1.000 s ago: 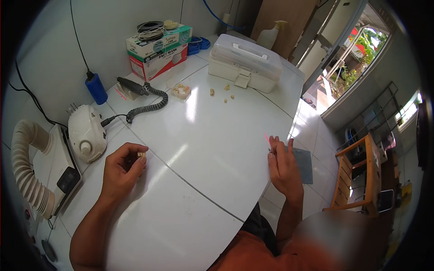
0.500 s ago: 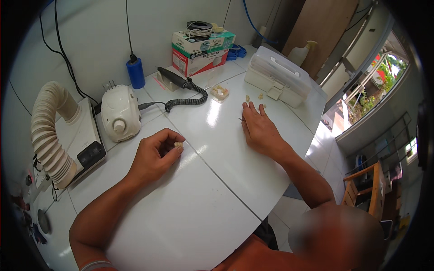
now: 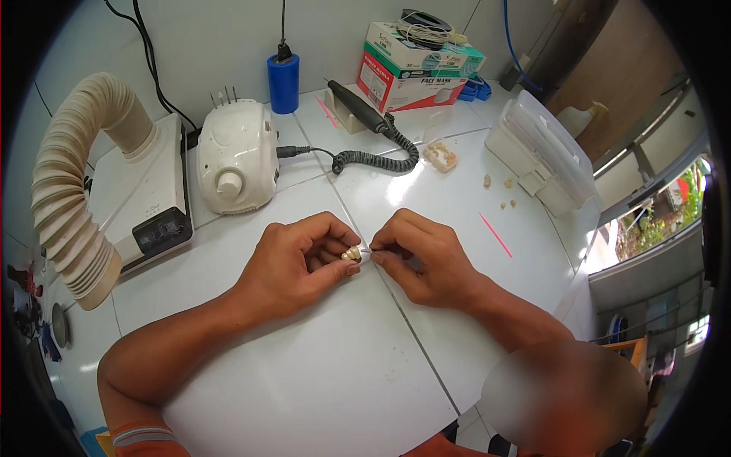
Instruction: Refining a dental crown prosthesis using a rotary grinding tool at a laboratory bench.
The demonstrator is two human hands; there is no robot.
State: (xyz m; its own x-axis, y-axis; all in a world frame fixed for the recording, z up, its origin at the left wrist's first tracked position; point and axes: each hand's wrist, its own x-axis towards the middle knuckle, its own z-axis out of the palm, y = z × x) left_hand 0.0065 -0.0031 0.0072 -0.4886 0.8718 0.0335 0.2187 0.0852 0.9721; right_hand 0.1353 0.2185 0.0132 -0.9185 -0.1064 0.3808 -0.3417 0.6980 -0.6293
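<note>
Between the fingertips of my left hand [image 3: 293, 257] is a small cream tooth-shaped piece [image 3: 351, 254], like a dental crown or bridge. My right hand [image 3: 428, 255] faces it, thumb and forefinger pinched around a thin, dark pointed tool [image 3: 366, 250] whose tip meets or nearly meets the piece. Most of the tool lies hidden in the fingers. Beyond my right hand, several similar cream pieces [image 3: 487, 181] are scattered on the white tiled table [image 3: 320, 365]. Near them is a small clear case [image 3: 440, 157] with more cream and pinkish pieces inside.
At left stands a white unit with a ribbed hose [image 3: 65, 190], beside a white control box [image 3: 237, 156]. Its coiled cord runs to a black handpiece [image 3: 358, 105] on a stand. Mask boxes [image 3: 415, 72], a blue cylinder [image 3: 283, 84] and a lidded plastic case [image 3: 542, 156] line the back.
My right hand has come back from the scattered pieces to meet my left hand, bringing the thin tool to the held piece. The view has shifted, so the table things appear farther right.
</note>
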